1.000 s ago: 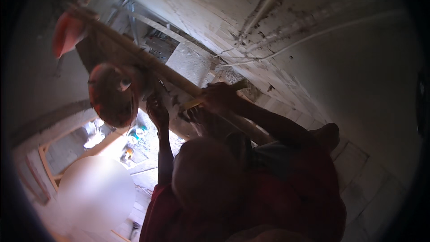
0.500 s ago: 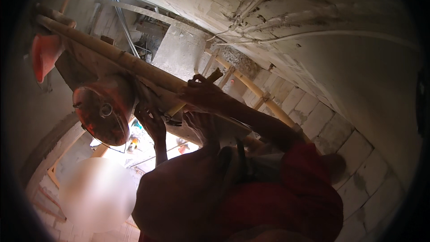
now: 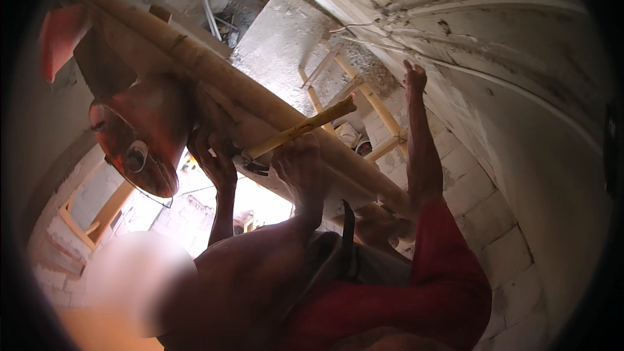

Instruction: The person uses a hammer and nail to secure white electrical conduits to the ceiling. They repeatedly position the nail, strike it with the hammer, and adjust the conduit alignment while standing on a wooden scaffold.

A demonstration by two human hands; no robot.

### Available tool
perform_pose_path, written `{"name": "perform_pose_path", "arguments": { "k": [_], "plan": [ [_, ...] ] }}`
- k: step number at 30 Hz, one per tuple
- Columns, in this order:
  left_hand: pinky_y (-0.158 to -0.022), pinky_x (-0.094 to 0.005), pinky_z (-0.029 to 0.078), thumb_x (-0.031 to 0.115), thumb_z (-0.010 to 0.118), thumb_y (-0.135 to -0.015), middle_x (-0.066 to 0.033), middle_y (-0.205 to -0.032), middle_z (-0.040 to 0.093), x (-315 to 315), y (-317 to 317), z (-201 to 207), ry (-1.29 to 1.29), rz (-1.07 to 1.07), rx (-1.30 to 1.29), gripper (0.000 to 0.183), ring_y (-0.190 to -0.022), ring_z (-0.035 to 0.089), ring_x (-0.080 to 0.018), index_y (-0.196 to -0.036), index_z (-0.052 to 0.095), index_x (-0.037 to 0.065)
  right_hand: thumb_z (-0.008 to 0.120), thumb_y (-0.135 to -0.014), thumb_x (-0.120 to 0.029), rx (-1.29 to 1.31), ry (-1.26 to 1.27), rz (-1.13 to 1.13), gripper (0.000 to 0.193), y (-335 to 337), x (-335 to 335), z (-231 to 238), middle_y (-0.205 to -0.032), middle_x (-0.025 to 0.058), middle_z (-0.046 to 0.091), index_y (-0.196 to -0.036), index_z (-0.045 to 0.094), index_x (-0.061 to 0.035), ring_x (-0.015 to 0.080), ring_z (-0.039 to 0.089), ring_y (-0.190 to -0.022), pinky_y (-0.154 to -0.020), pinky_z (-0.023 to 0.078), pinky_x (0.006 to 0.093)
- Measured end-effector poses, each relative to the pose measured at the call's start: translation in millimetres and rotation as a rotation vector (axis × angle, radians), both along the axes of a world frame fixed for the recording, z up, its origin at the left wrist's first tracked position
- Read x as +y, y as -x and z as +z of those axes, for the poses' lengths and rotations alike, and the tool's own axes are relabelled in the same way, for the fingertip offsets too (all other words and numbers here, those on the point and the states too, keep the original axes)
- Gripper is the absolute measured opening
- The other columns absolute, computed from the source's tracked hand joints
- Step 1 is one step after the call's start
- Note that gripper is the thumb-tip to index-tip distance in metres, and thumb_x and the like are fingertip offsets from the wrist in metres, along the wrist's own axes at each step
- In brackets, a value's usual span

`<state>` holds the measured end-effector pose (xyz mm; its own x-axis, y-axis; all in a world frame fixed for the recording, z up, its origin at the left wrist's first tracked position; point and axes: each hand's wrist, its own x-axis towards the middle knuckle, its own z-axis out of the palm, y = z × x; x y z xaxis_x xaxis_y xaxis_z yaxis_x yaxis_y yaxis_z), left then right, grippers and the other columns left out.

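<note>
My right hand (image 3: 416, 79) is raised away from the board, close to the right wall, one finger stretched out and nothing seen in it. A hammer (image 3: 305, 129) with a worn yellowish wooden handle lies across the board (image 3: 224, 114); its dark head is partly hidden. Beside that head, between it and a dirty orange-red bucket (image 3: 140, 140), my left hand (image 3: 214, 159) is at the board's edge with fingers bent. A small pale spot shows at the fingers; whatever they grip is too dark to name. My bare foot (image 3: 299, 166) stands against the hammer handle.
A thick bamboo pole (image 3: 195, 68) runs along the board. Another orange-red bucket (image 3: 62, 42) is at the far left. A bamboo ladder-like frame (image 3: 367, 94) and a grey slab (image 3: 276, 36) lie beyond the pole. Along the right wall (image 3: 520, 130) a pale cable (image 3: 455, 65) runs.
My right hand has let go of the hammer handle and moved up and right toward the wall. The hammer stays on the board. The view has shifted slightly.
</note>
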<state>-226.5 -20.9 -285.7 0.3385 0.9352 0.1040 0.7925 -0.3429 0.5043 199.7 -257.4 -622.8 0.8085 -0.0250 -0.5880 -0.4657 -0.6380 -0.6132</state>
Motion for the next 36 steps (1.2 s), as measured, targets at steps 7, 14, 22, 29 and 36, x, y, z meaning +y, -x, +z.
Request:
{"name": "perform_pose_path", "arguments": {
  "k": [7, 14, 22, 29, 36],
  "plan": [
    [-0.078, -0.0364, 0.049, 0.027, 0.049, -0.101, -0.0167, -0.119, 0.046, -5, -3, -1, -0.002, 0.054, 0.075, 0.034, -0.098, 0.051, -0.0254, -0.122, 0.054, 0.001, 0.078, -0.078, -0.038, -0.046, 0.059, -0.105, 0.066, -26, 28, -46, -0.127, 0.0195, 0.059, -0.125, 0.056, 0.0041, 0.0322, 0.059, -0.114, -0.093, 0.048, 0.0415],
    [-0.064, -0.0293, 0.056, 0.029, 0.048, -0.101, -0.0168, -0.121, 0.044, -9, -8, 1, 0.044, 0.106, -0.012, 0.036, -0.098, 0.051, -0.023, -0.122, 0.054, 0.0, 0.071, -0.082, -0.048, -0.382, 0.275, 0.181, 0.056, -8, 40, -9, -0.098, 0.0177, 0.069, -0.104, 0.067, 0.0043, 0.0303, 0.068, -0.087, -0.078, 0.052, 0.0406],
    [-0.084, -0.0397, 0.048, 0.025, 0.05, -0.1, -0.0184, -0.123, 0.046, -6, 5, -3, -0.025, 0.016, 0.093, 0.033, -0.107, 0.049, -0.0302, -0.121, 0.054, 0.0, 0.068, -0.089, -0.038, -0.726, 0.048, 0.373, 0.04, 26, 49, 84, -0.079, 0.0136, 0.064, -0.087, 0.064, 0.0016, 0.0274, 0.063, -0.07, -0.064, 0.051, 0.0361],
    [-0.086, -0.0418, 0.044, 0.028, 0.047, -0.101, -0.0181, -0.124, 0.047, -19, 3, -2, 0.185, 0.189, -0.111, 0.038, -0.105, 0.05, -0.0285, -0.129, 0.047, 0.002, 0.072, -0.088, -0.025, -0.998, 0.004, 0.411, 0.028, 39, 43, 260, -0.077, 0.0109, 0.058, -0.083, 0.062, 0.0004, 0.0235, 0.056, -0.068, -0.064, 0.047, 0.0349],
    [-0.09, -0.042, 0.045, 0.023, 0.048, -0.101, -0.0212, -0.127, 0.041, -34, -15, 27, 0.176, 0.137, -0.156, 0.046, -0.106, 0.05, -0.0301, -0.14, 0.035, 0.001, 0.075, -0.083, -0.005, -1.205, -0.481, 0.092, 0.015, 32, 65, 460, -0.089, 0.0078, 0.062, -0.094, 0.068, 0.0019, 0.0154, 0.06, -0.077, -0.064, 0.049, 0.0295]
  ]
}}
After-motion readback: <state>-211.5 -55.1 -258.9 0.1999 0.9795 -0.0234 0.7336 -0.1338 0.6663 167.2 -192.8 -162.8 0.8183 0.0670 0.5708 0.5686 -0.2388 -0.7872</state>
